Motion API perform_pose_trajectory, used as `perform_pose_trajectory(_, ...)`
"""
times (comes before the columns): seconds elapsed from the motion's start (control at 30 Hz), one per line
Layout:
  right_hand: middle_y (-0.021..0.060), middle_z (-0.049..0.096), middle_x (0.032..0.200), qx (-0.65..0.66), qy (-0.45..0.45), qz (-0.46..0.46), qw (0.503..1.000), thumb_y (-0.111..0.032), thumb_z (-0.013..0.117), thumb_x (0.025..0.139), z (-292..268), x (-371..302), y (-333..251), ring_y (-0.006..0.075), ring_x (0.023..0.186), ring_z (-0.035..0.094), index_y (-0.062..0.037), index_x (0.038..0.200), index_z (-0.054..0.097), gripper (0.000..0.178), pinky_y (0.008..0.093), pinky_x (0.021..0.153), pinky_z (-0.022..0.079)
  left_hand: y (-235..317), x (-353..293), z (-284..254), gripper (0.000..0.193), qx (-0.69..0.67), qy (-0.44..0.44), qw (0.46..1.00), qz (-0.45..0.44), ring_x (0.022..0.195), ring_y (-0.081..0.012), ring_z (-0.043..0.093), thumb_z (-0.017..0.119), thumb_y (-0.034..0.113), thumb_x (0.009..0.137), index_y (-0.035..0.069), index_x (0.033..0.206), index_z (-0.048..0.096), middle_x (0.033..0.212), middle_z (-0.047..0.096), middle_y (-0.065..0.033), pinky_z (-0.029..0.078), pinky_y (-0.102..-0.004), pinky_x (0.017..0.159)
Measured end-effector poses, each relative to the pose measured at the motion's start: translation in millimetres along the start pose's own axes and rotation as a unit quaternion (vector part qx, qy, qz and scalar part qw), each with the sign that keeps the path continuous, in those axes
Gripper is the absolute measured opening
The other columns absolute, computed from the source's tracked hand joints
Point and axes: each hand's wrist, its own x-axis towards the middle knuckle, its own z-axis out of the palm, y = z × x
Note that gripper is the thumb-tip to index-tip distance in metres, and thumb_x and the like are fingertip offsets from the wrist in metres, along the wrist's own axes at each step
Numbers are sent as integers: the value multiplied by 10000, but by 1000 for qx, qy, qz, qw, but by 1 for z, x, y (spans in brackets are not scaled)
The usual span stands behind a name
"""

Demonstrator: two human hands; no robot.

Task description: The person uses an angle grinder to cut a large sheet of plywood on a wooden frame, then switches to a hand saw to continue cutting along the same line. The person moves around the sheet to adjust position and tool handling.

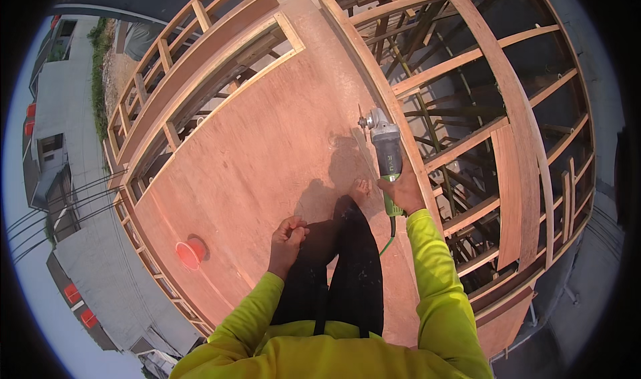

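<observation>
My right hand [405, 187] is wrapped around the lower body of an angle grinder [386, 151], black and green with a grey metal head. Its head points away from me, beside a long timber beam [375, 79]. A green cord runs from the grinder's near end down toward my legs. Over my left thigh, my left hand [288, 239] is closed with the fingers curled and the thumb against them. Whatever it may hold is hidden or too small to make out. Under me lies a reddish plywood deck [260, 132].
A small red bucket [191, 253] stands on the plywood at left. Right of the beam, an open timber frame [467, 139] has gaps with poles below. Another slatted frame [193, 105] borders the deck's left side. Houses and ground lie far below.
</observation>
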Motion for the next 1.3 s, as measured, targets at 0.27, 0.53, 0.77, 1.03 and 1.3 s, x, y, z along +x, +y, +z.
perform_pose_trajectory(0.27, 277, 677, 1121, -22, -31, 30, 999, -162, 800, 713, 28, 167, -17, 399, 1057, 686, 32, 1430, 407, 840, 431, 937, 530, 44, 106, 71, 313, -28, -180, 983, -17, 1027, -173, 681, 627, 125, 998, 35, 1297, 600, 1177, 674, -102, 537, -291, 852)
perform_pose_trajectory(0.53, 271, 685, 1143, -60, -43, 72, 995, -181, 797, 721, 96, 319, -41, 374, 1085, 681, 57, 1459, 387, 877, 412, 953, 520, 101, 266, 68, 296, 78, -127, 989, 12, 973, -108, 646, 639, 90, 963, -9, 1242, 624, 1076, 684, -55, 518, -261, 855)
perform_pose_trajectory(0.77, 250, 677, 1176, -79, -105, 95, 987, -209, 774, 717, 168, 454, -57, 353, 1078, 684, 51, 1426, 434, 828, 400, 952, 520, 58, 327, 42, 240, 66, -59, 992, -92, 892, -132, 665, 637, 121, 981, 2, 1189, 637, 1032, 708, -93, 530, -268, 770)
perform_pose_trajectory(1.03, 242, 676, 1213, -91, -128, 102, 982, -285, 804, 684, 199, 536, -45, 354, 1105, 681, 35, 1446, 442, 902, 400, 950, 524, 122, 364, 40, 302, -119, -83, 962, -233, 943, -146, 681, 603, 173, 1024, 11, 1279, 601, 1118, 692, -66, 556, -282, 807)
perform_pose_trajectory(1.3, 231, 686, 1144, -111, -129, 81, 982, -249, 789, 706, 194, 549, -47, 324, 1027, 682, 47, 1404, 498, 813, 375, 902, 528, 142, 520, 91, 583, -45, -22, 989, -141, 1145, -182, 578, 580, 480, 978, 7, 1317, 556, 1254, 591, -82, 494, -374, 965)
